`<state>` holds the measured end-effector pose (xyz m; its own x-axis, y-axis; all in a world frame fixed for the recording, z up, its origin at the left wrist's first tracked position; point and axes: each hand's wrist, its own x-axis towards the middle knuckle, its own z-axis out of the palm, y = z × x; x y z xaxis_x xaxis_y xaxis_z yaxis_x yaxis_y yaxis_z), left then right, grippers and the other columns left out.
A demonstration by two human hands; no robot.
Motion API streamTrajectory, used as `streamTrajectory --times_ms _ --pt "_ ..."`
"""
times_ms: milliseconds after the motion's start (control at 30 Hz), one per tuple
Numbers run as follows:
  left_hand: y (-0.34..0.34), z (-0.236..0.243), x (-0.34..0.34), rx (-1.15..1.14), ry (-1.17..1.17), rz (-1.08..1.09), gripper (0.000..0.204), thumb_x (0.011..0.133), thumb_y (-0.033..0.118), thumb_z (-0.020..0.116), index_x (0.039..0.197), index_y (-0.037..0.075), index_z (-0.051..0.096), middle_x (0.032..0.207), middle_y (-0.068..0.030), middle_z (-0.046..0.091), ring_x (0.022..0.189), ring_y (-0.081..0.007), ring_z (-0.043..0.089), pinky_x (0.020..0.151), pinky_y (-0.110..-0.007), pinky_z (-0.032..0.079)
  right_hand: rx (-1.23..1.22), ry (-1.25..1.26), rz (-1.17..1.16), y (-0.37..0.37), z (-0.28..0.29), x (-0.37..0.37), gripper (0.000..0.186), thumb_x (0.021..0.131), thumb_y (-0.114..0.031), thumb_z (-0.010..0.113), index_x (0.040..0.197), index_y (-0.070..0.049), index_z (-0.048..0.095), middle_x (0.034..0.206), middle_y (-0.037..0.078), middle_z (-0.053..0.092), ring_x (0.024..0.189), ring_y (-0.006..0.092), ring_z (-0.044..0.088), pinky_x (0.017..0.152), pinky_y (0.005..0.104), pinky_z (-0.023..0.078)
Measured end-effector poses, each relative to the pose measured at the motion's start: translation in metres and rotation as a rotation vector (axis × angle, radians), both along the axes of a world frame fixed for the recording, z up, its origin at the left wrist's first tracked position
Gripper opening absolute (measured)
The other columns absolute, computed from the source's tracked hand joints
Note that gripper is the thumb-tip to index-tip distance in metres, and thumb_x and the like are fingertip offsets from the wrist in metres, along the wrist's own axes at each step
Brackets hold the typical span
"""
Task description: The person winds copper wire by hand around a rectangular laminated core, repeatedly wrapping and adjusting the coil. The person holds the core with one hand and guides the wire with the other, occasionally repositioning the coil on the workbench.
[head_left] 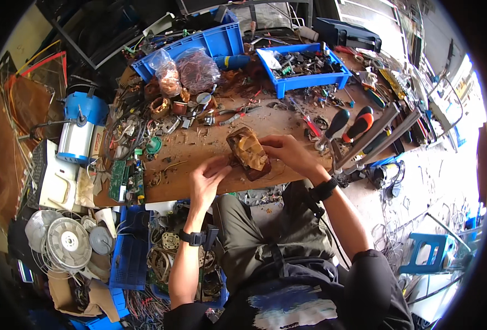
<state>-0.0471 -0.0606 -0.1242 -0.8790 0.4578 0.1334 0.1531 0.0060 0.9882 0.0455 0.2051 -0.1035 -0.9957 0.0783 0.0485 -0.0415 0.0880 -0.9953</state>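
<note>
A coil block [249, 148] with dark reddish-brown edges, wrapped in crumpled yellow-brown tape or paper, is tilted over the front of the bench. My right hand [288, 152] grips its right side between thumb and fingers. Just left of the block, my left hand [206, 179] is closed, the fingers curled together with the thumb. Whether something small is pinched in it I cannot make out. Dark straps with small devices sit on both my wrists.
Scraps litter the wooden bench [199, 146]. Behind lie pliers [235, 115], bagged copper wire [197, 69] and a blue parts tray [304, 82]. Screwdrivers [339, 120] stand upright at right, near metal bars [375, 135]. A green circuit board [118, 181] and a fan [69, 242] are at left.
</note>
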Motion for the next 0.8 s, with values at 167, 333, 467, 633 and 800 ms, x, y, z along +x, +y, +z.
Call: streamTrajectory --times_ms 167,333,467,633,800 --pt "0.024 0.000 0.003 -0.222 0.184 0.035 0.019 0.098 0.005 0.074 0.112 -0.005 0.080 0.103 -0.0154 0.082 0.095 -0.0176 0.077 0.086 -0.030 0.060 -0.034 -0.007 -0.051 -0.001 0.002 0.000 0.035 0.105 -0.018 0.069 0.131 0.005 0.068 0.114 0.008 0.076 0.103 0.0127 0.070 0.092 0.0301 0.058" --pt "0.047 -0.007 0.005 -0.410 0.371 0.077 0.009 0.088 0.000 0.068 0.092 -0.004 0.075 0.087 -0.0260 0.074 0.077 -0.0385 0.075 0.066 -0.040 0.055 -0.098 -0.075 -0.218 -0.002 0.024 0.002 0.026 0.105 -0.018 0.070 0.122 0.001 0.067 0.106 0.005 0.074 0.089 0.0089 0.069 0.074 0.0269 0.058" --pt "0.038 0.009 0.004 -0.212 0.104 -0.011 0.013 0.096 0.002 0.069 0.103 -0.003 0.079 0.092 -0.0146 0.080 0.091 -0.0196 0.077 0.082 -0.032 0.058 0.119 0.064 -0.419 0.003 0.044 -0.012 0.023 0.102 -0.018 0.074 0.114 -0.001 0.067 0.103 0.012 0.074 0.076 0.0150 0.071 0.067 0.0310 0.056" --pt "0.017 0.018 -0.007 0.057 0.234 0.129 0.038 0.106 0.006 0.064 0.144 0.000 0.062 0.126 -0.0124 0.075 0.114 -0.0184 0.071 0.101 -0.033 0.055 0.438 0.415 -0.533 -0.031 0.084 -0.047 0.022 0.100 -0.017 0.074 0.111 -0.002 0.062 0.100 0.020 0.071 0.091 0.0342 0.067 0.082 0.0403 0.052" --pt "0.019 0.043 0.014 0.227 0.299 0.189 0.055 0.112 0.013 0.057 0.162 0.001 0.040 0.142 -0.0137 0.065 0.129 -0.0229 0.065 0.112 -0.038 0.049 0.156 0.462 -0.263 -0.083 0.085 -0.065 0.022 0.102 -0.016 0.073 0.113 -0.002 0.061 0.099 0.017 0.073 0.088 0.0237 0.070 0.079 0.0382 0.055"
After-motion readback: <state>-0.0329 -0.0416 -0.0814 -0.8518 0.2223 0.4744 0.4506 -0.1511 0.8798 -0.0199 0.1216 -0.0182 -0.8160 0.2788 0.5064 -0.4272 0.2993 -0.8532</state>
